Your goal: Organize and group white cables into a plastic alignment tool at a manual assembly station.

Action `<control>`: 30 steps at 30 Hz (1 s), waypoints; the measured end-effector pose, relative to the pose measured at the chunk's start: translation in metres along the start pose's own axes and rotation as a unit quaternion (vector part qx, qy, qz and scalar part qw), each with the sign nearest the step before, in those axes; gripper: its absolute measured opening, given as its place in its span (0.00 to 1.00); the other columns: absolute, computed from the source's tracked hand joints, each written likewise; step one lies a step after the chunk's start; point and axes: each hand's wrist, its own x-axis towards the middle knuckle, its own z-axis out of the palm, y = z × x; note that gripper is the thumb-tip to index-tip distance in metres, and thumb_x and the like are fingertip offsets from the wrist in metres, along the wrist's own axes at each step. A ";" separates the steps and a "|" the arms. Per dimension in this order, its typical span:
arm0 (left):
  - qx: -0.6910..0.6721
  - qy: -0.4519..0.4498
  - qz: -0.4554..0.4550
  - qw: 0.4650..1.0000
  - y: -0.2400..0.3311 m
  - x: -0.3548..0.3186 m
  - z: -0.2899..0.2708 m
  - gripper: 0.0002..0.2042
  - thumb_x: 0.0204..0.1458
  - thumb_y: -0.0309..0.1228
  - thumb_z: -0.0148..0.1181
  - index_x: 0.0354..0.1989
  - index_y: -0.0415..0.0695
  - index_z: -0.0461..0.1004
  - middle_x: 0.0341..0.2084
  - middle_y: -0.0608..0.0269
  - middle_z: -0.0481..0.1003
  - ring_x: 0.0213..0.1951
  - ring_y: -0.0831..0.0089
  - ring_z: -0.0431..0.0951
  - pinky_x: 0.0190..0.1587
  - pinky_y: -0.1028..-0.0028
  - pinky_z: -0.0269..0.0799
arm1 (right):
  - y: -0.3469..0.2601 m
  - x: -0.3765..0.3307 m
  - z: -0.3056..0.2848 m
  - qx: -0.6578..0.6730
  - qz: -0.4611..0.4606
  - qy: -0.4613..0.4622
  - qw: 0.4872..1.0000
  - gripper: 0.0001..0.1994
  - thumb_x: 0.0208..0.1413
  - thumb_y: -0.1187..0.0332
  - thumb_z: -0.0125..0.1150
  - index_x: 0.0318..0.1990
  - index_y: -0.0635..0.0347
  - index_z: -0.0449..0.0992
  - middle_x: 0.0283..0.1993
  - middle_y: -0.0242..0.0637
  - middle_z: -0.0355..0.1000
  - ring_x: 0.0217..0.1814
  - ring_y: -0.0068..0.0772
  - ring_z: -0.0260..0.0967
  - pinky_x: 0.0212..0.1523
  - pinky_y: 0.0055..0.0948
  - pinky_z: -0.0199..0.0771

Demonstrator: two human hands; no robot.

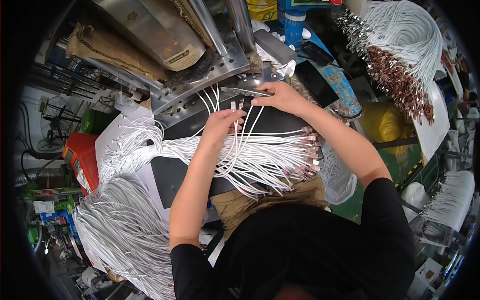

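My left hand (223, 125) is closed in a pinch on white cables, just below their small metal-tipped connectors (233, 106). To its right, my right hand (282, 97) grips the end of a narrow metal bar (245, 92) between thumb and fingers. A few white cables (214, 100) run down from the bar's left end. Beneath both hands, a thick bundle of white cables (240, 155) lies across a dark work surface (167, 175). The bundle's coppery connector ends (310, 155) fan out at the right.
Beyond my hands stands a press with a steel plate (215, 75) and upright posts (207, 25). More white cables (125, 235) pile up at the lower left. A large coil of cables (405, 40) sits at the far right. A black phone-like slab (316, 83) lies near my right forearm.
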 end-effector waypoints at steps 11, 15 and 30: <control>0.013 0.022 0.004 1.000 -0.001 0.003 0.007 0.12 0.58 0.36 0.62 0.39 0.40 0.81 0.27 0.71 0.77 0.27 0.83 0.74 0.33 0.83 0.68 | -0.018 -0.010 -0.003 -0.030 -0.001 -0.013 0.999 0.20 0.51 0.63 0.73 0.48 0.65 0.77 0.40 0.34 0.79 0.42 0.21 0.73 0.46 0.22 0.70; 0.014 0.027 0.000 1.000 0.001 -0.002 0.009 0.12 0.58 0.37 0.62 0.39 0.40 0.81 0.27 0.71 0.78 0.27 0.83 0.74 0.33 0.83 0.69 | -0.008 -0.008 -0.001 -0.006 -0.018 -0.031 0.999 0.20 0.51 0.63 0.73 0.48 0.65 0.77 0.40 0.34 0.79 0.42 0.21 0.73 0.46 0.22 0.70; 0.012 0.055 0.004 0.998 0.002 -0.001 0.009 0.13 0.58 0.39 0.63 0.39 0.40 0.80 0.27 0.69 0.78 0.25 0.82 0.75 0.31 0.81 0.70 | -0.008 -0.009 0.000 -0.046 -0.020 -0.015 0.999 0.23 0.49 0.56 0.74 0.47 0.62 0.79 0.37 0.36 0.79 0.39 0.25 0.74 0.44 0.24 0.70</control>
